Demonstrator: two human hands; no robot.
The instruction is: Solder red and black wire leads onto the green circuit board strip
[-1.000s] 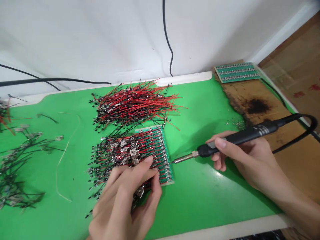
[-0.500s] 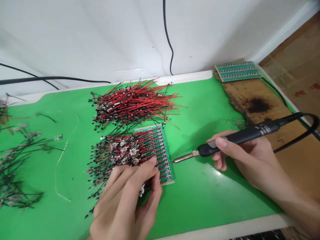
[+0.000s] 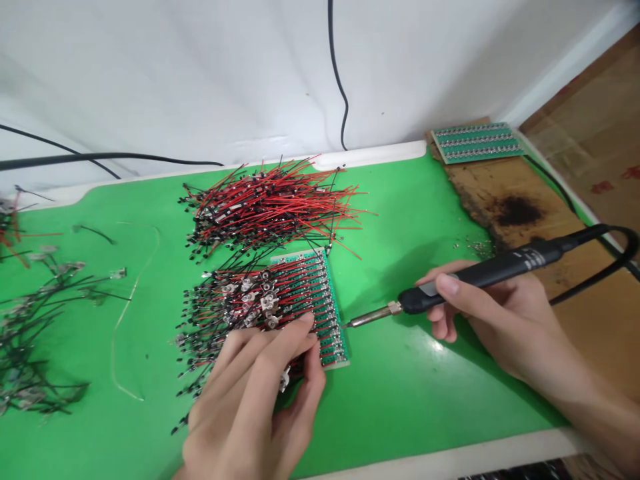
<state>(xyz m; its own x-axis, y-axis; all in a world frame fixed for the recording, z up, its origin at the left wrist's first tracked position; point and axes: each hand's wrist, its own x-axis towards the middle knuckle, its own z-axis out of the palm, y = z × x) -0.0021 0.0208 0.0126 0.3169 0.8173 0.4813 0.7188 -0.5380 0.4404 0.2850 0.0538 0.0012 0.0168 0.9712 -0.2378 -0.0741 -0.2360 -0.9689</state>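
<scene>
My right hand grips a black soldering iron like a pen. Its metal tip is at the right edge of a green circuit board, close to the ends of the wires; whether it touches a pad is too small to tell. My left hand is closed over the lower part of the board, thumb and fingertips pinched at a red wire. Rows of red wires lie across the board, with black leads and small round metal parts at their left. My left hand hides some of them.
Behind the board lies a heap of red and black wires. Black leads with metal parts are scattered at left, beside a thin strand of wire. A second board rests on scorched cardboard at right. The iron's cord loops there.
Almost nothing differs. The whole view shifts very slightly, while both hands, the soldering iron and the board keep their places relative to one another.
</scene>
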